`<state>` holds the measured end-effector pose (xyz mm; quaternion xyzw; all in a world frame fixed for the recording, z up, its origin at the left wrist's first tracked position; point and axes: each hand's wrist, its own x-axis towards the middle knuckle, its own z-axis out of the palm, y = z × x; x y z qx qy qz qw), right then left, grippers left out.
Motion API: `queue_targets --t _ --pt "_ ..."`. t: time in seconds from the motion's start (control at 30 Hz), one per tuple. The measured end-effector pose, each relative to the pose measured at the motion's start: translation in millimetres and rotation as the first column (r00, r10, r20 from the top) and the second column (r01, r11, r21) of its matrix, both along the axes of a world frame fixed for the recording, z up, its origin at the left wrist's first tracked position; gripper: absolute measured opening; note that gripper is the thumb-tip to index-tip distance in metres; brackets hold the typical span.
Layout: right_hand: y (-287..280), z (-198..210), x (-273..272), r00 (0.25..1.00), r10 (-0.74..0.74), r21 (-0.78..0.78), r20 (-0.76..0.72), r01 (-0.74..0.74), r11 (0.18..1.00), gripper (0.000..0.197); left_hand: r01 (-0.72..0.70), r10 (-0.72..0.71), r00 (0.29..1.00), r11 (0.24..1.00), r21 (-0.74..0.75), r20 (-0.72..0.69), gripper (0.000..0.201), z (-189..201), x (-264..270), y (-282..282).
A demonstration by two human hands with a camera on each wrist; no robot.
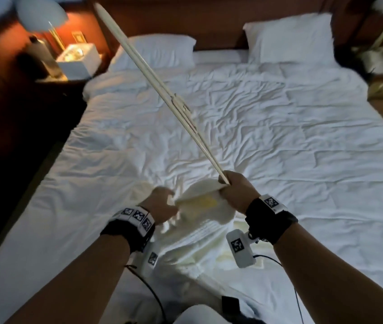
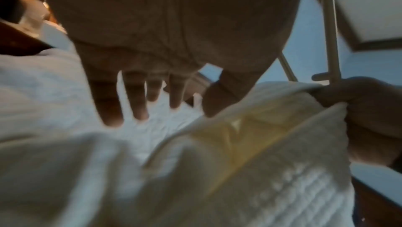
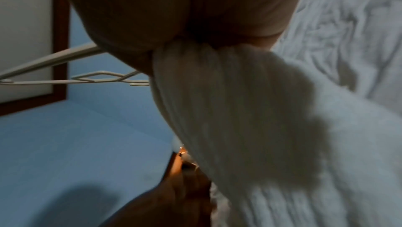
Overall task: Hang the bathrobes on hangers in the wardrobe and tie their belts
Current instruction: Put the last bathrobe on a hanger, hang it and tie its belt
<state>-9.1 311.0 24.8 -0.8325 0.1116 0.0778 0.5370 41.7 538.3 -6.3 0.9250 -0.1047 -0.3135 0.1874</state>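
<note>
Across the rumpled white bed (image 1: 256, 118), a bathrobe (image 1: 200, 235) lies bunched at six o'clock, not yet on the hanger (image 1: 162, 85) slanting toward eleven o'clock, so hanging and belt-tying look wholly undone. The right hand (image 1: 237, 190) clamps the hanger's end and the robe's collar together. Only the left-wrist view shows the left hand (image 2: 169, 45) fingers spread apart, holding nothing.

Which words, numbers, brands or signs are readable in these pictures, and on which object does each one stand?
No readable text in any view.
Wristbands: black-and-white square code markers only, with no letters or numbers.
White box on the nightstand: too blurred to show any print.
Bathrobe and hanger: no label visible.
</note>
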Motion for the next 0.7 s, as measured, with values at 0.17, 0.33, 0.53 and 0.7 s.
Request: queue_targets --t 0.17,0.33,0.53,0.7 --pt "-10.4 90.4 -20.5 0.982 0.055 0.03 0.182 -0.062 0.998 0.018 0.088 0.027 0.957 0.921 -0.379 0.288 0.037 75.5 -15.6 -48.1" --pt "-77.2 169.2 -32.5 0.929 -0.087 -0.095 0.361 0.129 0.987 0.01 0.203 0.135 0.862 0.792 -0.576 0.489 0.009 144.6 -23.4 -68.6" --pt "-126.0 200.2 -50.6 0.906 -0.162 -0.18 0.391 0.248 0.952 0.006 0.315 0.04 0.883 0.689 -0.653 0.468 0.042 242.4 -34.3 -86.0" --pt "-128.6 168.5 -70.5 0.92 -0.159 -0.147 0.359 0.224 0.964 0.018 0.105 0.199 0.938 0.619 -0.778 0.285 0.041 225.5 -54.7 -99.8"
